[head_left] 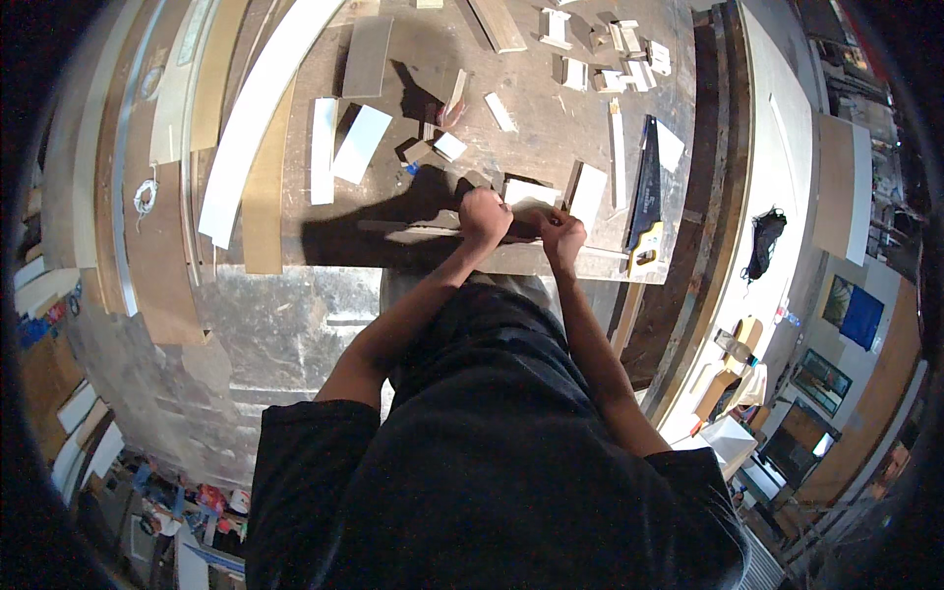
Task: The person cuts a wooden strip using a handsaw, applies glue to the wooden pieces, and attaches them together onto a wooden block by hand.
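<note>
My left hand [486, 214] is closed in a fist near the front edge of the wooden workbench [433, 29]. What it grips, if anything, is hidden by the fingers and the shadow. Just to its right, my right hand [562, 241] has its fingers pinched together, and I cannot make out what is in them. Beyond and between the hands lies a pale wood block [531, 192]. A flat pale board [587, 189] rests just past my right hand. A thin wood strip [413, 229] runs along the bench beside my left hand.
A handsaw [645, 192] with a yellow and white handle lies at the bench's right. Small assembled wood pieces [575, 74] sit at the far right. White boards [362, 143] lie left of centre. Long planks [261, 187] line the left side. A pale sheet [757, 197] stretches along the right.
</note>
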A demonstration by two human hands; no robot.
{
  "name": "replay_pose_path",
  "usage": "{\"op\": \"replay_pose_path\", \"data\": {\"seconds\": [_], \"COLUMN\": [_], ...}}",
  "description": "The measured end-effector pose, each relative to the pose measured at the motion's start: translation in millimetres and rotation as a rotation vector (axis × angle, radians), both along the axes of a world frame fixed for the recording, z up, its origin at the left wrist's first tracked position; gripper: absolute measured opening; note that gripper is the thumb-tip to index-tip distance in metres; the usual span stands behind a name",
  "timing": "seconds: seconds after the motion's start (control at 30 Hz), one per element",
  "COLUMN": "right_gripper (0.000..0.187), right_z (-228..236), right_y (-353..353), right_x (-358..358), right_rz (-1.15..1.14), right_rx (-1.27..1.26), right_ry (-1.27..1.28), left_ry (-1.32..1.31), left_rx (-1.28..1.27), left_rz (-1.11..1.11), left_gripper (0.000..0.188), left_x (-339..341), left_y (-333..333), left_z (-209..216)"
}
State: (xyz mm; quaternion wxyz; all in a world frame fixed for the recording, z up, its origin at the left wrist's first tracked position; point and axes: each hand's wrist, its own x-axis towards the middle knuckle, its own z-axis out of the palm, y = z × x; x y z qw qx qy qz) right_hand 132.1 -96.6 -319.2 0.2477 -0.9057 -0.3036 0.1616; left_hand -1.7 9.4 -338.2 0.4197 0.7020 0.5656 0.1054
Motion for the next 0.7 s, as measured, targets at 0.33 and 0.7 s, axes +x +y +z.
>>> {"op": "replay_pose_path", "data": {"seconds": [0.33, 0.7], "right_gripper": [0.036, 0.044], "right_z": [-8, 0], "right_y": [-3, -2], "right_x": [3, 4], "right_rz": [-0.006, 0.040], "right_rx": [0.000, -0.033], "right_ry": [0.012, -0.027], "left_ry": [-0.196, -0.323], "left_rx": [0.125, 0.087], "left_rz": [0.007, 0.009], "left_gripper": [0.010, 0.012], "left_x": [-3, -2], "left_y": [4, 3], "left_z": [-5, -8]}}
